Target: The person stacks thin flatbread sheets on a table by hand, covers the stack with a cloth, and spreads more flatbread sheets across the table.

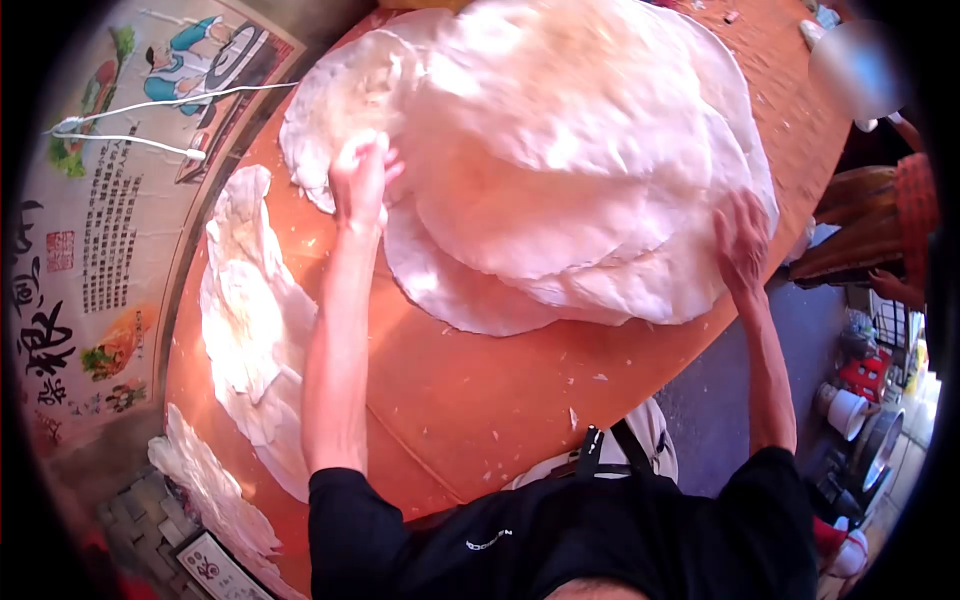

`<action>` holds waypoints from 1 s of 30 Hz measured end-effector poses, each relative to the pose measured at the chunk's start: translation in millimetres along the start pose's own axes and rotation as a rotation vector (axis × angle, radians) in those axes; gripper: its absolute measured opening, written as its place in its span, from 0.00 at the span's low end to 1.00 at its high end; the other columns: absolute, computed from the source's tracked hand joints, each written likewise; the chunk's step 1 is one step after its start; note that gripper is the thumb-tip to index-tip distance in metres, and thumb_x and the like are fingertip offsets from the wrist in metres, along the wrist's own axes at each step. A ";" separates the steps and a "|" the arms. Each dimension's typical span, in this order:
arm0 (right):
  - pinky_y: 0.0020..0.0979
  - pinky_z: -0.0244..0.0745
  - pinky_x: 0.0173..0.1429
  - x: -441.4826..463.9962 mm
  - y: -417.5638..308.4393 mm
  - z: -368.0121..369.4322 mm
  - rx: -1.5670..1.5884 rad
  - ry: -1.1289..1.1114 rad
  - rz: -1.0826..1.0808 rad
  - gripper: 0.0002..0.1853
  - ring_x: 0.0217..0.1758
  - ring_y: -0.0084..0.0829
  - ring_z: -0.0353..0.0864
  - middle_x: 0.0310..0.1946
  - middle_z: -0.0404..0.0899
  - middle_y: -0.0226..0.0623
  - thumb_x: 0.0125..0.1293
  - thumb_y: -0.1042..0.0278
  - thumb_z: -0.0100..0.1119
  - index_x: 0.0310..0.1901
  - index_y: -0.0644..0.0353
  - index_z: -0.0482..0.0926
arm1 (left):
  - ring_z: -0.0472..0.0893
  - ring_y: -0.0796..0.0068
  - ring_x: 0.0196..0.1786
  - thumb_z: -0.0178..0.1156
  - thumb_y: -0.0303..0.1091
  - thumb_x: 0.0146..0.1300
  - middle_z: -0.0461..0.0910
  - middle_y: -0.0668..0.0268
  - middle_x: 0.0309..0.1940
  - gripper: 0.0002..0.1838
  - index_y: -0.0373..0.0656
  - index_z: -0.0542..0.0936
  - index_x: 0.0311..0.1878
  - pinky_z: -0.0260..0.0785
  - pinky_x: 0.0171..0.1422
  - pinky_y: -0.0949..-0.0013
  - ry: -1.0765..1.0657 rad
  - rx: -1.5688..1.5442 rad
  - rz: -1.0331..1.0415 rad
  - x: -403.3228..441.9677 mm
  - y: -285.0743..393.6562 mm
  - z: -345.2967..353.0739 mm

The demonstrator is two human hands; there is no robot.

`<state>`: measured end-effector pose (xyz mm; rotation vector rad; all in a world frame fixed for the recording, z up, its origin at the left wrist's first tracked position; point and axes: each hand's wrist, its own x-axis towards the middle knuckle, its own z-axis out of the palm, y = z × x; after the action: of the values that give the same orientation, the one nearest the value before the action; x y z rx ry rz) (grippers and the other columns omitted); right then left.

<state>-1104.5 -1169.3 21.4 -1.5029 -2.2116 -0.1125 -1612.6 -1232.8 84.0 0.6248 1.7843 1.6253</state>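
Note:
Large, thin, pale round sheets like flatbread (540, 200) lie stacked on the orange tabletop (470, 390). My left hand (365, 180) is at the stack's left side, fingers curled near a smaller crumpled sheet (350, 95); whether it pinches an edge is too small to tell. At the right rim of the stack, my right hand (742, 235) rests with its fingers spread over the sheets' edge. The upper part of the top sheet is blurred.
Folded sheets (250, 320) and another torn piece (215, 490) lie along the table's left edge. A printed poster (120, 200) with a white cord covers the left wall. Another person's checked sleeve (915, 210) and a white bucket (845, 412) are at the right.

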 end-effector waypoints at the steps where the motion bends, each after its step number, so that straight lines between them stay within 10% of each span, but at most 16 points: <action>1: 0.46 0.63 0.73 -14.6 10.7 2.1 0.028 -0.017 0.073 0.23 0.69 0.54 0.69 0.63 0.73 0.57 0.70 0.59 0.58 0.63 0.63 0.75 | 0.83 0.70 0.39 0.68 0.31 0.62 0.80 0.65 0.37 0.17 0.33 0.79 0.50 0.80 0.44 0.67 0.034 0.182 -0.028 25.8 -40.6 -41.7; 4: 0.47 0.57 0.76 -51.5 23.8 12.3 0.117 -0.042 0.151 0.27 0.74 0.55 0.63 0.69 0.67 0.58 0.74 0.60 0.51 0.70 0.62 0.68 | 0.77 0.78 0.33 0.69 0.33 0.57 0.77 0.70 0.30 0.11 0.37 0.79 0.27 0.71 0.38 0.69 0.444 0.552 -0.007 65.3 -102.8 -127.6; 6: 0.46 0.54 0.78 -59.4 20.3 22.7 0.107 -0.029 0.129 0.28 0.75 0.56 0.61 0.71 0.64 0.58 0.75 0.60 0.45 0.73 0.63 0.64 | 0.80 0.75 0.35 0.70 0.35 0.57 0.79 0.64 0.33 0.13 0.36 0.77 0.29 0.73 0.40 0.70 0.633 0.732 -0.058 95.8 -128.3 -159.3; 7: 0.46 0.53 0.78 -60.8 21.1 28.9 0.094 -0.016 0.123 0.28 0.75 0.56 0.61 0.71 0.64 0.58 0.75 0.60 0.45 0.73 0.64 0.64 | 0.82 0.70 0.36 0.71 0.38 0.57 0.80 0.59 0.36 0.17 0.33 0.77 0.37 0.75 0.38 0.67 0.530 0.321 -0.132 120.6 -138.5 -175.1; 16: 0.47 0.53 0.78 -60.0 21.2 34.8 0.033 -0.008 0.081 0.28 0.75 0.56 0.61 0.71 0.65 0.59 0.76 0.59 0.43 0.71 0.66 0.66 | 0.83 0.67 0.29 0.72 0.37 0.58 0.80 0.65 0.32 0.16 0.40 0.81 0.45 0.75 0.25 0.67 0.344 -0.047 -0.493 154.2 -89.7 -178.4; 18: 0.47 0.53 0.78 -60.7 19.6 34.9 0.022 -0.010 0.080 0.28 0.75 0.56 0.61 0.71 0.65 0.59 0.76 0.59 0.43 0.71 0.66 0.66 | 0.85 0.64 0.33 0.69 0.32 0.60 0.84 0.62 0.36 0.12 0.39 0.82 0.45 0.79 0.28 0.63 0.290 -0.214 -0.341 160.3 -95.6 -167.3; 20: 0.47 0.53 0.78 -58.3 19.7 33.0 0.013 -0.005 0.078 0.28 0.75 0.56 0.61 0.70 0.65 0.59 0.76 0.58 0.43 0.71 0.66 0.66 | 0.85 0.58 0.49 0.64 0.22 0.59 0.84 0.57 0.48 0.20 0.33 0.78 0.56 0.80 0.55 0.57 0.190 -0.093 -0.130 161.2 -82.9 -166.4; 30: 0.49 0.54 0.77 -58.5 13.8 32.9 0.016 0.037 0.088 0.28 0.73 0.57 0.63 0.69 0.67 0.59 0.74 0.58 0.47 0.71 0.64 0.67 | 0.85 0.68 0.43 0.50 0.32 0.72 0.83 0.58 0.41 0.12 0.34 0.79 0.47 0.80 0.46 0.67 -0.109 0.081 0.329 139.2 220.3 -43.1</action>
<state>-1085.4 -1203.6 -34.8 -1.5741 -2.1099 -0.0938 -1754.9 -1135.5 284.1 1.0704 1.7423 1.6977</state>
